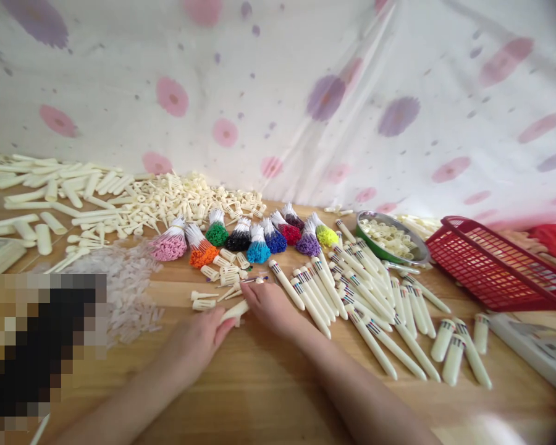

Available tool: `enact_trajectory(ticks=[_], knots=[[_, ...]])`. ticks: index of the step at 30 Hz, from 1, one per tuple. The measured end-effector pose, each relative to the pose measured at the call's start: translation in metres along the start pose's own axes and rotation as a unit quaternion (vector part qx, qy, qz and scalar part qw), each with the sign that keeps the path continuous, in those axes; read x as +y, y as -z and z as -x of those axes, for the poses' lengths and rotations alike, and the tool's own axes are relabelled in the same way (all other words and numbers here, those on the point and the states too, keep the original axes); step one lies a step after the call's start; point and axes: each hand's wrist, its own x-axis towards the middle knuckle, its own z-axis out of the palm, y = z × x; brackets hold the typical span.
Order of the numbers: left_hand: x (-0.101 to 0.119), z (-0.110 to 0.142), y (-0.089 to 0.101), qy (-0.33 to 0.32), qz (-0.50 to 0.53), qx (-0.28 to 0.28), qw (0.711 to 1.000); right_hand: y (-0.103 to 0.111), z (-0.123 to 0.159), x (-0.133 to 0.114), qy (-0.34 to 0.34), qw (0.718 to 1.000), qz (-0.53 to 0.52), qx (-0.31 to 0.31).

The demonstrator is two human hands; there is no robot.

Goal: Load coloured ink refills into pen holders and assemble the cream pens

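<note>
My left hand (pixel 202 334) is closed around a cream plastic pen barrel (pixel 236 310), which points up and to the right. Close beside it, my right hand (pixel 269 307) has its fingers drawn together near the barrel's upper end. What they hold, if anything, is hidden behind the hand. A thin piece with a dark coloured tip (pixel 259 280) shows just past these fingers. In front of both hands lie several cream slotted pen inserts (pixel 229 275). Behind those stand bundles of coloured refills, among them pink (pixel 169 244), orange (pixel 202 252) and light blue (pixel 258 248).
Finished-looking multicolour pens (pixel 364 281) lie in rows on the right. Beyond them are a bowl of cream parts (pixel 424 252) and a red plastic basket (pixel 486 272). Clear small tubes (pixel 127 293) and heaps of cream parts (pixel 176 198) spread over the left. A floral curtain hangs behind.
</note>
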Motion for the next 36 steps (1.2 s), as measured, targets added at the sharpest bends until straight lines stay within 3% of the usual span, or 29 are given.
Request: enact_trajectory(ticks=[1,3,5,7,9,10,11,12,14,15,17,19,21,22,23,25,27,28,30,36], knots=[[-0.002,0.0,-0.004,-0.025,-0.062,0.05,0.997,0.0,0.0,0.0,-0.006,1.0,0.001,-0.008],[-0.004,0.0,-0.007,-0.061,-0.097,0.073,0.991,0.003,0.001,0.0,-0.006,1.0,0.001,-0.012],[-0.002,0.0,0.0,-0.066,-0.019,0.033,0.997,0.007,0.003,0.0,0.005,1.0,0.001,0.002],[0.002,0.0,0.011,-0.005,0.14,-0.094,0.986,0.01,0.005,-0.001,0.03,0.999,-0.002,0.017],[0.006,0.0,0.02,0.076,0.259,-0.261,0.927,0.011,0.006,-0.002,0.057,0.998,0.003,0.022],[0.007,-0.001,0.023,0.097,0.281,-0.288,0.91,0.01,0.006,-0.002,0.061,0.998,0.009,0.023],[0.007,-0.001,0.024,0.104,0.277,-0.281,0.913,0.008,0.006,-0.003,0.057,0.998,0.018,0.024],[0.007,-0.002,0.022,0.091,0.245,-0.243,0.934,0.005,0.005,-0.003,0.044,0.998,0.028,0.027],[0.005,-0.003,0.017,0.032,0.115,-0.107,0.987,0.0,0.003,-0.004,0.004,0.999,0.042,0.032],[0.004,-0.002,0.013,0.002,0.034,-0.04,0.999,-0.002,0.002,-0.003,-0.012,0.998,0.045,0.033],[0.003,-0.001,0.008,-0.037,-0.09,0.051,0.994,-0.004,0.001,-0.003,-0.028,0.998,0.045,0.03],[0.004,0.001,0.007,-0.045,-0.092,0.061,0.993,-0.001,0.002,-0.002,-0.02,0.999,0.036,0.026],[0.005,0.002,0.011,-0.017,0.034,-0.023,0.999,0.005,0.005,-0.001,0.009,0.999,0.022,0.022],[0.005,0.002,0.014,0.013,0.128,-0.097,0.987,0.008,0.006,-0.001,0.031,0.999,0.013,0.021],[0.006,0.002,0.017,0.057,0.227,-0.19,0.954,0.01,0.008,-0.001,0.061,0.998,0.001,0.021],[0.006,0.002,0.021,0.122,0.39,-0.357,0.84,0.011,0.011,-0.003,0.115,0.992,-0.027,0.034],[0.007,0.002,0.023,0.151,0.483,-0.432,0.747,0.01,0.012,-0.004,0.133,0.989,-0.048,0.052],[0.008,0.003,0.023,0.156,0.504,-0.437,0.728,0.008,0.011,-0.005,0.126,0.989,-0.054,0.057],[0.011,0.005,0.022,0.161,0.505,-0.409,0.743,0.005,0.01,-0.008,0.095,0.992,-0.053,0.056],[0.02,0.012,0.018,0.158,0.336,-0.31,0.875,0.007,0.006,-0.015,0.047,0.997,-0.045,0.027]])
